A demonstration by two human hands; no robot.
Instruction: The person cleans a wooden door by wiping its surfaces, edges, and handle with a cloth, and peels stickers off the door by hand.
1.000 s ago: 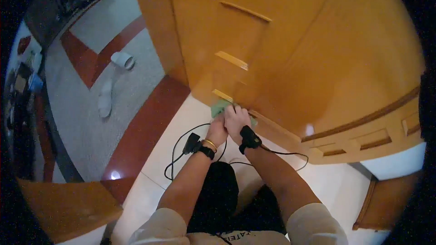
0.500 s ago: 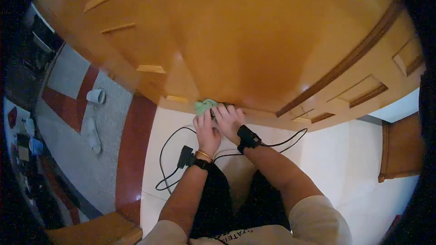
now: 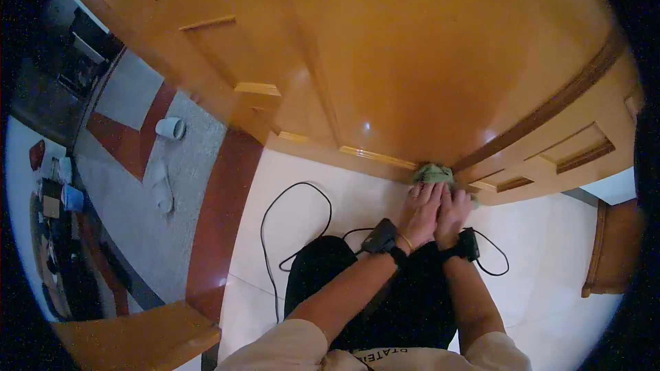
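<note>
A crumpled green cloth (image 3: pixel 433 174) is bunched against the bottom of the wooden door (image 3: pixel 385 89), close to where the panels meet at a corner. My left hand (image 3: pixel 421 214) lies over the cloth with its fingers pointing at the door. Right beside it, touching it, my right hand (image 3: pixel 452 214) grips the same cloth, and a bit of green shows past its outer edge. The fingertips of both hands are partly hidden in the folds. Each wrist carries a black strapped device with a cable.
Black cable (image 3: pixel 268 233) loops over the pale floor tiles (image 3: pixel 275 172) left of my legs. Further left, a white bin (image 3: pixel 170 128) and a slipper (image 3: pixel 162 189) are on the grey floor. A brown wooden piece (image 3: pixel 614 251) stands at the far right.
Both hands and the green cloth have moved right along the door's lower edge, to near the corner. The view has shifted, and the cable loops lie differently.
</note>
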